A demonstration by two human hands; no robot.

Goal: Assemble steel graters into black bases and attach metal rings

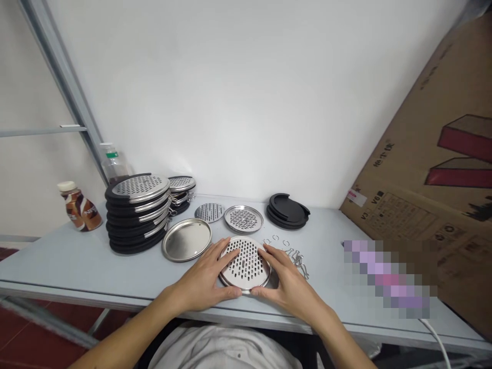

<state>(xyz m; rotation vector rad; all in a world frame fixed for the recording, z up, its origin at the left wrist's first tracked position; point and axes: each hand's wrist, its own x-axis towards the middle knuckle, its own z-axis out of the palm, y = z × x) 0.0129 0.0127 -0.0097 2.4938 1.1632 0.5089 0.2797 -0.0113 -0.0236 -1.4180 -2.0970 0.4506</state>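
Near the table's front edge lies a round metal grater, its perforated face up, seated on a metal rim. My left hand grips its left side, thumb at the front edge and fingers over the top. On the opposite side my right hand holds it the same way. Both thumbs almost meet at the front. Left of the hands is a shallow metal dish. Behind the grater are a second round grater in a rim and a loose grater disc. Small clasps and split rings lie to the right.
A tall stack of black-edged graters stands left, with a smaller stack behind. Black plastic holders sit at the back. Bottles stand far left. A big cardboard box leans at right, beside a blurred purple item.
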